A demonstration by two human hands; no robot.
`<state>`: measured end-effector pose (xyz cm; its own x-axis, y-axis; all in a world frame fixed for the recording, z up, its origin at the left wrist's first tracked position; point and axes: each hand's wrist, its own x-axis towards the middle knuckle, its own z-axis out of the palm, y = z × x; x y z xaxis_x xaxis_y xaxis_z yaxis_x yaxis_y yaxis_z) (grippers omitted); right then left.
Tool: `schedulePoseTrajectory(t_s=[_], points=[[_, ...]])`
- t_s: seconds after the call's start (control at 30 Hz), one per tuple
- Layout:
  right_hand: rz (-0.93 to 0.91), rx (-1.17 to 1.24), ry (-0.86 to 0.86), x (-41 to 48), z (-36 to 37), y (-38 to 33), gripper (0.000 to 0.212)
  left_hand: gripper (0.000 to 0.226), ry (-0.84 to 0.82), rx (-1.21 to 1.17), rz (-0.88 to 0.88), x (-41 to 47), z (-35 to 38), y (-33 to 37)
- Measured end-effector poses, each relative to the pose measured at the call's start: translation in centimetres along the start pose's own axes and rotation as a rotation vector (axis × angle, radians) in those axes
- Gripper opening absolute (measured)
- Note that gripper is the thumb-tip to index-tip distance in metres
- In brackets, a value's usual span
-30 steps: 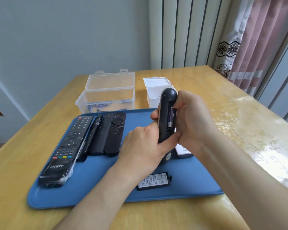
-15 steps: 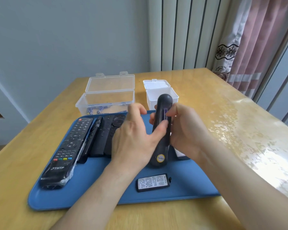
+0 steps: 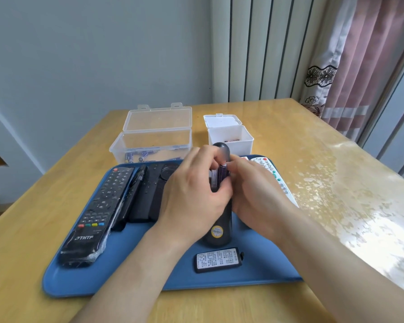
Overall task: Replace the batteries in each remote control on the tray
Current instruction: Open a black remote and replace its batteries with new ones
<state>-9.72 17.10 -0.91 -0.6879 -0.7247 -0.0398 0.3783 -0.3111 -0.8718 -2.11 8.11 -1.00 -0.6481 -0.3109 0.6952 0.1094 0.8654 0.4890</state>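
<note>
Only the head view to go on here. The step in hand looked like the battery swap on the black remote. It was stood up on its lower end on the blue tray, about the middle, back side facing the camera with the compartment open.

The left hand was wrapped round it from the left, fingers curled over the top part and the thumb pressed in low on the compartment. The right hand was clamped on the other side, with a fingertip right at the top end of a purple battery sitting in the slot. Honestly couldn't tell if that battery was being levered out or pushed home, since the fingers hid most of it.

The battery cover lay loose on the tray just in front of the remote, label side up.

My guess for the next move: either seat or free that cell. That would need a steady hold on the body and a careful push against the spring end, then the cover slid back on.

The remote itself looked rounded and glossy, with a round sticker near its bottom end.

The clear box with loose batteries and the white box sat just behind the tray.
</note>
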Motion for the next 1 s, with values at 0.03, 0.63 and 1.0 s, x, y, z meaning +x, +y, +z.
schedulePoseTrajectory(t_s=[0.03, 0.63, 1.0], points=[[-0.007, 0.002, -0.005, 0.0, -0.1, 0.0, 0.029, 0.029, -0.005, 0.01, 0.02, -0.1, 0.1, 0.0], [0.116, 0.274, 0.207, 0.9, -1.9, -3.3, 0.045, 0.014, -0.233, -0.994, -0.885, 5.5, -1.1, -0.3], [-0.014, 0.231, 0.276, 5.3, -3.3, -7.0, 0.041, 0.018, -0.448, -0.35, -0.521, 15.9, 7.9, -2.1]])
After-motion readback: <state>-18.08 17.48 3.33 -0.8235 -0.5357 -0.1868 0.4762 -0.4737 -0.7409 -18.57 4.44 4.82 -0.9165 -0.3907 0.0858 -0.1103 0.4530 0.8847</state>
